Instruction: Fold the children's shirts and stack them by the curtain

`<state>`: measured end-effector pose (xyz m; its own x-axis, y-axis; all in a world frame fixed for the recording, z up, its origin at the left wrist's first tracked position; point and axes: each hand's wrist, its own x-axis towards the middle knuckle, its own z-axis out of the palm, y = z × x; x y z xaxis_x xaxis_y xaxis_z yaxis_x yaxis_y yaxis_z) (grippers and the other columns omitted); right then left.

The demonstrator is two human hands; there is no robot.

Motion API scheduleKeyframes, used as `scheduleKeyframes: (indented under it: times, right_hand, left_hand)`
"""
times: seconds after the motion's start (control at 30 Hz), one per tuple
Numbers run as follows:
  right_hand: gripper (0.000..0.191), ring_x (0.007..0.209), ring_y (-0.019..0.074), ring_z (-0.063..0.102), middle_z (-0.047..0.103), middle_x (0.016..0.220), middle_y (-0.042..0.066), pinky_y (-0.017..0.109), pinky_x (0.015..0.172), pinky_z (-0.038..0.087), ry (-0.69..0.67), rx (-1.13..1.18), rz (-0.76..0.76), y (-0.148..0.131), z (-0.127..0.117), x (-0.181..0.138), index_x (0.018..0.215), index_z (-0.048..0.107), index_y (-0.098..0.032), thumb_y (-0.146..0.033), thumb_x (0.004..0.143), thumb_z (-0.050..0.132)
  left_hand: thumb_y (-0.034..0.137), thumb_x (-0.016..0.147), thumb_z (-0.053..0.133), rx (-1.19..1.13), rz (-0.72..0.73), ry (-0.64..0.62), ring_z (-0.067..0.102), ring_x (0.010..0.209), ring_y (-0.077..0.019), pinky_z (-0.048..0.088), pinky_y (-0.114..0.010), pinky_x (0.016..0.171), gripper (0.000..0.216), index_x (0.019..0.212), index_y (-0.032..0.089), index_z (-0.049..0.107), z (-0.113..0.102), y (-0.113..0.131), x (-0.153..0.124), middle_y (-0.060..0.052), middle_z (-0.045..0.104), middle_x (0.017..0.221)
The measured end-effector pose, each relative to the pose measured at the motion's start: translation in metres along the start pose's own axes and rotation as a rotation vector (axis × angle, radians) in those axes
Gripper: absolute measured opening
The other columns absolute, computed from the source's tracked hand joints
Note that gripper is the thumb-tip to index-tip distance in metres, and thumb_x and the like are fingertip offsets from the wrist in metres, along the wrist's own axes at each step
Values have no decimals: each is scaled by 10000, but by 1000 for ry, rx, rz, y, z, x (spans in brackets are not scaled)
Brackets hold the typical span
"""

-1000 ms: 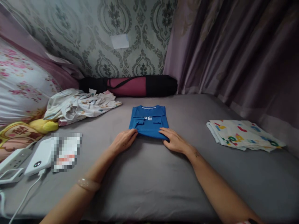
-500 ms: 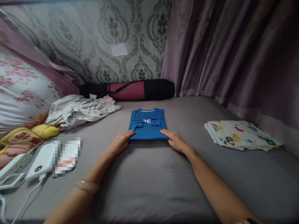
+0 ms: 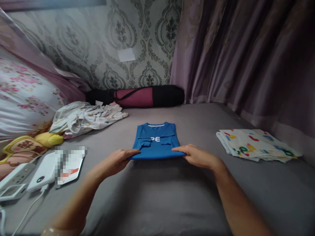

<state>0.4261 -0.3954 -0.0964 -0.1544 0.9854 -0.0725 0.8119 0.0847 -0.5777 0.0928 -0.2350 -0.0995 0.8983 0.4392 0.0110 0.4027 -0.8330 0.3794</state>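
Note:
A blue long-sleeved shirt (image 3: 155, 152), folded with both sleeves laid across its front, is at the middle of the bed. White letters and a pale neckband show on it. My left hand (image 3: 120, 159) pinches its near left corner, fingers on top of the cloth. At the near right corner, my right hand (image 3: 197, 154) grips the fabric the same way. The near edge between the hands looks slightly raised off the sheet, with a shadow under it. Both thumbs are hidden.
The bed has a grey sheet (image 3: 157, 203). Folded patterned cloth (image 3: 256, 144) lies right. Crumpled clothing (image 3: 86, 118), a yellow plush (image 3: 27, 147), a power bank (image 3: 45, 170), a power strip (image 3: 14, 178) and a partly blurred flat device (image 3: 71, 168) are left. A maroon-black bag (image 3: 137, 97) lies by the wall.
Both hands have pulled the shirt nearer to me and raised its near edge a little. My fingers, which rested on its corners, now grip them.

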Motion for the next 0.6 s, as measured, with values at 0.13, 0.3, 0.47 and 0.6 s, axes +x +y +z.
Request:
scheduleKeyframes:
  times: [0.13, 0.3, 0.47, 0.6]
  right_hand:
    - [391, 950, 189, 623, 710, 1027, -6, 271, 844, 449, -208, 137, -74, -24, -16, -13, 1105, 701, -249, -147, 838, 434]
    - [183, 641, 106, 488, 559, 677, -39, 206, 589, 355, -320, 276, -67, -26, -25, -13, 788, 654, -159, -178, 825, 476]
    - [221, 664, 117, 509, 572, 717, -25, 229, 625, 400, -128, 463, 47, -7, -19, 4, 819, 650, -151, -345, 843, 548]
    - [307, 739, 153, 586, 640, 812, 17, 268, 685, 467, 147, 621, 175, 7, -6, 29, 928, 653, -152, -425, 846, 540]
  left_hand:
    - [234, 889, 446, -83, -14, -94, 656, 1063, -201, 507, -283, 909, 439, 1291, 325, 598, -16, 18, -19, -9, 683, 1213]
    - [356, 898, 486, -248, -82, -198, 654, 783, -179, 493, -232, 697, 298, 1071, 259, 708, -34, 27, -17, -16, 737, 930]
    - [512, 829, 561, -603, -258, -18, 558, 648, -142, 448, -218, 592, 366, 880, 167, 673, -23, 13, 8, -3, 656, 716]
    - [541, 765, 602, -811, -355, 246, 621, 792, -211, 510, -304, 698, 477, 1011, 138, 666, -3, 1, 33, -59, 695, 864]
